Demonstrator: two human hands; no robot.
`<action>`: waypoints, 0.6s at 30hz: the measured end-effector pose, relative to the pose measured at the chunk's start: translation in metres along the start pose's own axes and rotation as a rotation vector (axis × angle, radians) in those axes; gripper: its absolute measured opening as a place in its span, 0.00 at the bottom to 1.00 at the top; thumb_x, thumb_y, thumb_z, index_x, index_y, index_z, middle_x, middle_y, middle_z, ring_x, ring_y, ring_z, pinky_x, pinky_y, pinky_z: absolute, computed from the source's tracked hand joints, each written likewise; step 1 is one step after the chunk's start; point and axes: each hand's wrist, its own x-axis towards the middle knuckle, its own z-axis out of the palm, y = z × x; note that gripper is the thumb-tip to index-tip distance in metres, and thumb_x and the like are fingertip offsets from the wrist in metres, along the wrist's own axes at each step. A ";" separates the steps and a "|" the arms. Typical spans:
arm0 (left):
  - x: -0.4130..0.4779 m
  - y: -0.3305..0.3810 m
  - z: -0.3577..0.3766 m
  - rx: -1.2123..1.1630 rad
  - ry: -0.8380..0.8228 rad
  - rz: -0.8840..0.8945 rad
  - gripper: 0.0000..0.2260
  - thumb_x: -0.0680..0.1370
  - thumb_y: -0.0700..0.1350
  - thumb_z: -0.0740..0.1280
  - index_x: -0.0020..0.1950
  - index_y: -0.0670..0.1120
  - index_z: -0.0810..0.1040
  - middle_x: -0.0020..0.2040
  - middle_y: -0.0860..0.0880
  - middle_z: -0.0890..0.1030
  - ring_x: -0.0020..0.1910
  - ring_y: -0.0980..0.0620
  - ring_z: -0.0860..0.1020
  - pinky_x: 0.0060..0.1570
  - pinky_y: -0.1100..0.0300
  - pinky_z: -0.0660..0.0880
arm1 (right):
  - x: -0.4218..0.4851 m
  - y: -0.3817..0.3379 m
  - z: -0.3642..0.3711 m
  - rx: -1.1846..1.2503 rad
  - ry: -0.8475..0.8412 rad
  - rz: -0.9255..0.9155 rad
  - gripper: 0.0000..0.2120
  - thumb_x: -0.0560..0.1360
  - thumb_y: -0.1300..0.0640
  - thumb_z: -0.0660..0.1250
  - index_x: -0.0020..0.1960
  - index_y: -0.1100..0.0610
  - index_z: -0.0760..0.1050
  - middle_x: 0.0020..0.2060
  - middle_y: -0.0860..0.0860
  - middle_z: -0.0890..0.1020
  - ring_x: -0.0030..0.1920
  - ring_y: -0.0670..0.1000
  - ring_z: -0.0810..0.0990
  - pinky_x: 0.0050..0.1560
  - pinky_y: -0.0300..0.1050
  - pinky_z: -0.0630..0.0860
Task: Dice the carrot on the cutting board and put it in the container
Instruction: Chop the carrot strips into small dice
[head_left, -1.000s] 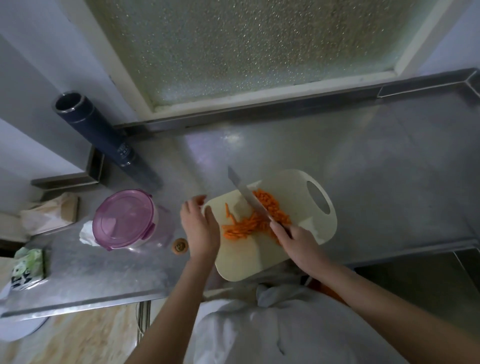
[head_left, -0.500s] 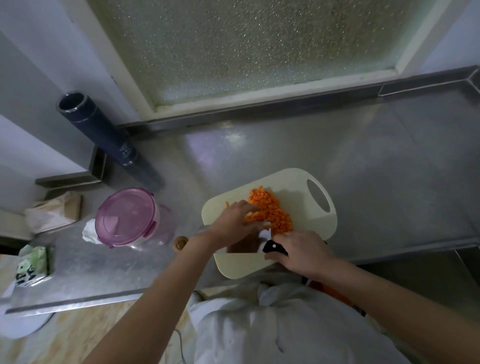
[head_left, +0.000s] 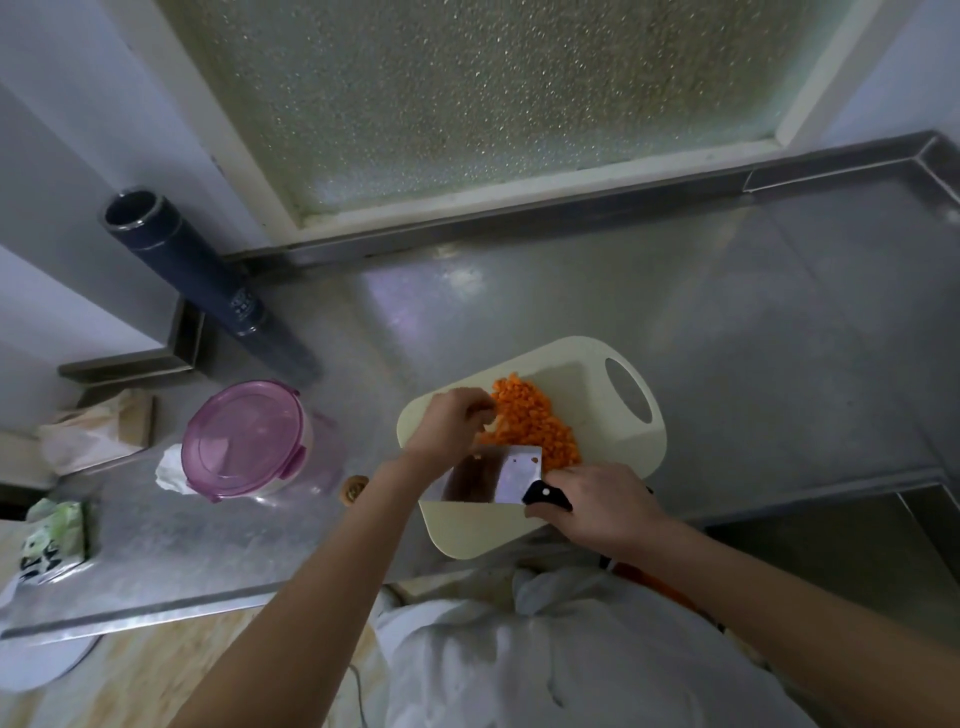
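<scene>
A second ago the cleaver (head_left: 491, 475) stood on edge over long carrot strips, and the left hand (head_left: 449, 426) rested at the left edge of the cutting board (head_left: 582, 387). Now I see the blade lying nearly flat on the near half of the board, broad side up, with a couple of orange bits stuck to it. The strips are gone and the diced carrot (head_left: 537, 426) sits in one heap in the middle of the board, just beyond the blade. The left hand has moved onto the heap's left side. Its fingers are bent down with the tips against the dice, and I cannot tell whether they pinch any. The right hand (head_left: 597, 506) is wrapped round the cleaver's black handle at the board's near right.

The container (head_left: 244, 441) stands on the desk (head_left: 753, 338) well left of the board. Its pink lid is on, so I cannot see what it holds. A dark cylindrical flask (head_left: 182, 260) stands behind it, and its inside is too dim to read. A carrot stub (head_left: 353, 488) lies on the desk between container and board.
</scene>
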 end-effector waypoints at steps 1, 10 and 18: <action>-0.001 0.002 -0.003 -0.017 0.052 0.035 0.07 0.75 0.34 0.65 0.50 0.39 0.81 0.45 0.42 0.82 0.39 0.52 0.76 0.42 0.66 0.70 | 0.000 0.000 0.000 0.005 0.011 0.023 0.20 0.76 0.36 0.56 0.49 0.52 0.75 0.47 0.50 0.82 0.49 0.53 0.79 0.38 0.45 0.63; -0.034 0.008 -0.011 -0.111 0.526 0.173 0.06 0.79 0.36 0.61 0.53 0.40 0.76 0.46 0.52 0.75 0.40 0.59 0.72 0.42 0.71 0.69 | 0.013 -0.004 -0.004 0.495 0.006 0.309 0.24 0.78 0.40 0.56 0.41 0.60 0.77 0.29 0.52 0.75 0.33 0.53 0.77 0.32 0.44 0.69; -0.031 -0.027 0.025 0.025 0.220 0.020 0.08 0.78 0.38 0.64 0.53 0.40 0.80 0.48 0.46 0.75 0.46 0.48 0.76 0.45 0.64 0.69 | 0.024 -0.003 -0.005 0.731 0.098 0.454 0.21 0.78 0.42 0.57 0.34 0.53 0.75 0.28 0.48 0.76 0.33 0.50 0.77 0.39 0.45 0.71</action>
